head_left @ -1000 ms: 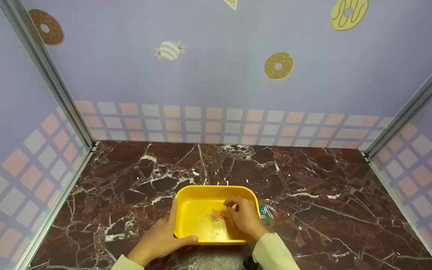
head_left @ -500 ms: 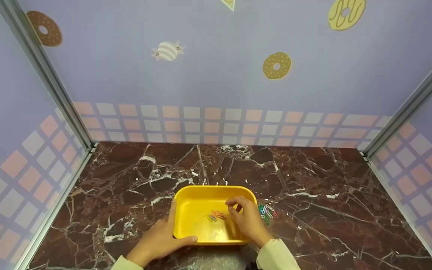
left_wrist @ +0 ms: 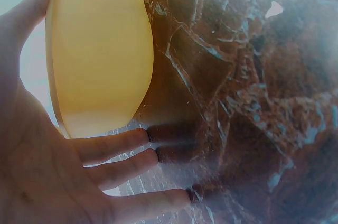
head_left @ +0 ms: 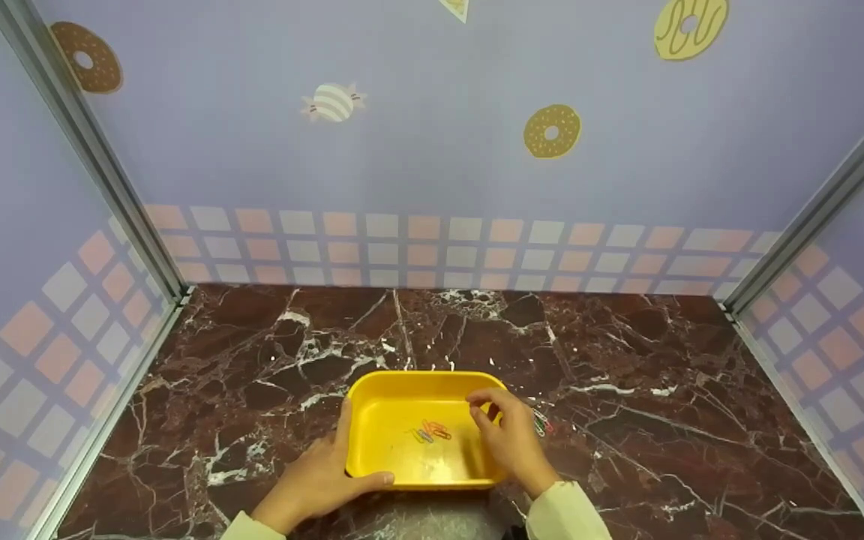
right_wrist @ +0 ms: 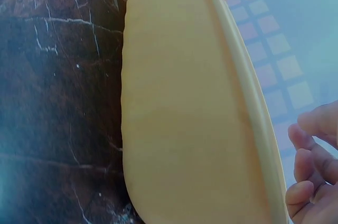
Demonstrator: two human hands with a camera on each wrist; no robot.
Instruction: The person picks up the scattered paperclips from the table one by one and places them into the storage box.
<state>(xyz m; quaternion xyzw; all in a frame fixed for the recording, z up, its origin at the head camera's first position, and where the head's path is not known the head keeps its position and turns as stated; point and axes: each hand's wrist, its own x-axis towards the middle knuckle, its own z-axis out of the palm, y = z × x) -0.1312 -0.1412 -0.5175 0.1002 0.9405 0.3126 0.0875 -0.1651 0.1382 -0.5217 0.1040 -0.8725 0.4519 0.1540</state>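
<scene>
A shallow yellow tray stands on the marble-patterned tabletop, with several coloured paper clips lying loosely on its floor. My left hand rests against the tray's left end, fingers straight along the side and thumb over the near rim. The left wrist view shows the same hand with its fingertips down at the tabletop. Above the tray's right end is my right hand, fingers loosely bent, nothing visible between thumb and forefinger. In the right wrist view the right hand appears beyond the tray's rim.
More paper clips lie on the tabletop right of the tray, partly hidden behind my right hand. A patterned back wall and side walls joined by grey metal strips enclose the tabletop. Small white specks are scattered behind the tray.
My right hand has shifted rightward from over the tray's middle right toward its right rim, covering more of the outside clips. My left hand and the tray stay put.
</scene>
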